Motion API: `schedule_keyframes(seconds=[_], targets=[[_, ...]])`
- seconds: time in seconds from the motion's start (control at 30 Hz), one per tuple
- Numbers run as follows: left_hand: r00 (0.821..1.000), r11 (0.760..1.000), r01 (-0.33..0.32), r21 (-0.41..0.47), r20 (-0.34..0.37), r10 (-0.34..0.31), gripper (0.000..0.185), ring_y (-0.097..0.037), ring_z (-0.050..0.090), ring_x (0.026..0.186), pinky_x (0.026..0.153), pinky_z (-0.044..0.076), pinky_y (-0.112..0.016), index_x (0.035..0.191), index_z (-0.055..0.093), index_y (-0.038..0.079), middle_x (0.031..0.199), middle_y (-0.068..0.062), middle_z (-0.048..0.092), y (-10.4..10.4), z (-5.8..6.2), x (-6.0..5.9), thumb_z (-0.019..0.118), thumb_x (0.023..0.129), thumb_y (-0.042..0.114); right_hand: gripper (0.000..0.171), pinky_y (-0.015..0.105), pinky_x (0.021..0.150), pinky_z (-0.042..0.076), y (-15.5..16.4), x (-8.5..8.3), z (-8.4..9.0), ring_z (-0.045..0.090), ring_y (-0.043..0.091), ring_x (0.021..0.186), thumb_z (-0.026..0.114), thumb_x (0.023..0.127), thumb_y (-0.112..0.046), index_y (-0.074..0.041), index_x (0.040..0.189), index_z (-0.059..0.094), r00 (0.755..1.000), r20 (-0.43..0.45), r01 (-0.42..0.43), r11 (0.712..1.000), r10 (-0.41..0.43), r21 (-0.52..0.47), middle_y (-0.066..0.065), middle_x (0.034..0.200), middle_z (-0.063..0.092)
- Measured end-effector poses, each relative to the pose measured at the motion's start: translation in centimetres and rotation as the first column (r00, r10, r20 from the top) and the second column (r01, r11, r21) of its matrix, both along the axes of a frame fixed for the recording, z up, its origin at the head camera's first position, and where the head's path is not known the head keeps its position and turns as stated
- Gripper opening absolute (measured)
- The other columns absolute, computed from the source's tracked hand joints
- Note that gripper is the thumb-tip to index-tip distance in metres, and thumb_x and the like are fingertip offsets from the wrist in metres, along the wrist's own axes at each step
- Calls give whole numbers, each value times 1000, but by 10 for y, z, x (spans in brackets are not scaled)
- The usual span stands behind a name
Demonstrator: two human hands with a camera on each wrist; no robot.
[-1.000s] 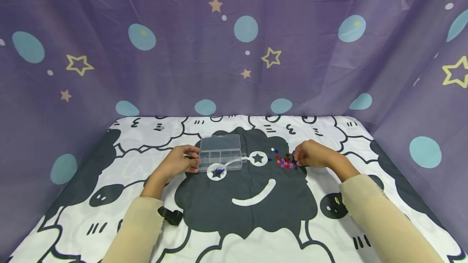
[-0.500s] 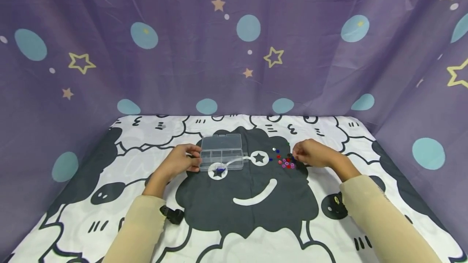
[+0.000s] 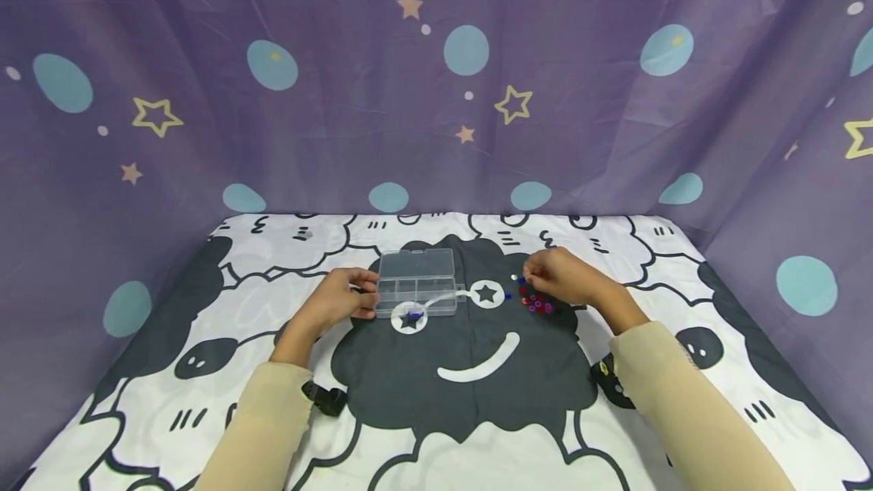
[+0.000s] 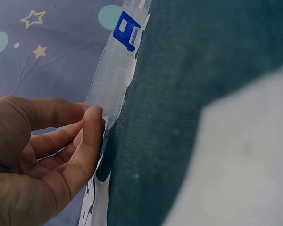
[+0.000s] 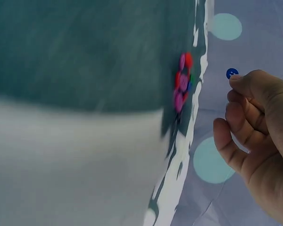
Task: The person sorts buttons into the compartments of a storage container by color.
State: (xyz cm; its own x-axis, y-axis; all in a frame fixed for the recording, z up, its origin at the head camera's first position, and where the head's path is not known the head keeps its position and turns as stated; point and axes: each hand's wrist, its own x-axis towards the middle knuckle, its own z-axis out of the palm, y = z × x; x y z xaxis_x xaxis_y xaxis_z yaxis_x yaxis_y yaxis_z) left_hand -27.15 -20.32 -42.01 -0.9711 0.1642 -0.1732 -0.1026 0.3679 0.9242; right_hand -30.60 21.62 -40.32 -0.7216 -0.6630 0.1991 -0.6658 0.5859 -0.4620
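A clear plastic compartment box (image 3: 417,265) stands with its lid raised on the dark sheep print, left of the middle. My left hand (image 3: 341,295) holds its left end between thumb and fingers, and the left wrist view shows the blue latch (image 4: 127,30) on its front. Pinched between the thumb and forefinger of my right hand (image 5: 259,122) is a round blue button (image 5: 232,73), lifted above the cloth. Below that hand lies a loose cluster of red and pink buttons (image 3: 539,304), with a few blue, white and green ones about it.
A sheep-printed cloth (image 3: 505,453) covers the table. Behind it and along both sides hangs a purple curtain (image 3: 382,67) with stars and dots. A black strap (image 3: 326,398) sits on the left wrist, close over the cloth.
My right hand has risen off the button pile and shifted left, now with a blue button in its fingertips. The left hand keeps its hold on the box.
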Motion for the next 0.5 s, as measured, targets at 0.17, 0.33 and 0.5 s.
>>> schedule_keyframes(seconds=[0.17,0.33,0.5], targets=[[1000,1000,-9,8,13,8,46,-27,71,91,75,67,-34,138,57,-7,121,-23,57,0,0,-1,68,94,-8,13,23,52,40,-16,-3,3,43,3,54,64,98,-3,-4,86,67,1000,1,8,1000,-8,-6,-10,64,52],[1000,1000,-8,18,18,7,47,-27,71,92,75,67,-35,139,56,-7,123,-25,57,0,0,0,68,93,-8,13,25,52,40,-35,-4,9,43,5,54,63,99,-4,-3,88,69,1000,-11,-21,1000,21,-3,-8,65,54],[1000,1000,-5,25,12,5,47,-28,71,92,74,67,-35,139,56,-8,124,-26,56,0,1,2,68,94,-8,11,25,55,45,-55,-5,12,48,6,59,64,99,-4,-2,91,71,999,-14,-35,999,35,-1,-6,72,60]])
